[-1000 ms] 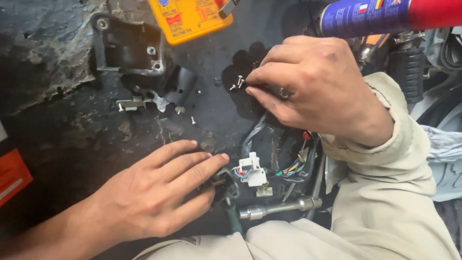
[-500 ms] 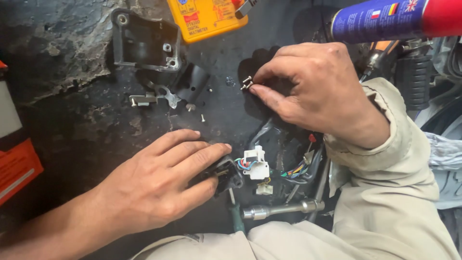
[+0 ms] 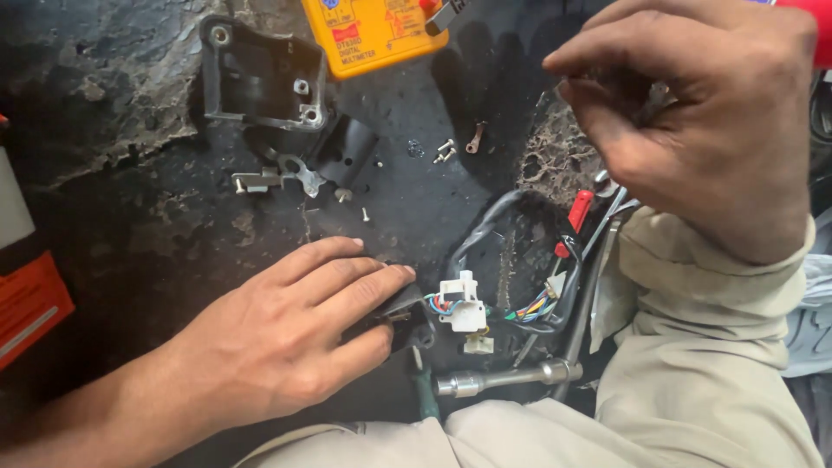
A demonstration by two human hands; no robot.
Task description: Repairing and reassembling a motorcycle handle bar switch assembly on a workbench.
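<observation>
Left hand, lower left of frame: palm down on dark ground, fingers gripping small black part at centre. White connector with coloured wires just right of it. Right hand, upper right: raised, fingertips pinched; anything held too small to tell. Loose screws upper centre; yellow multimeter at top edge.
</observation>
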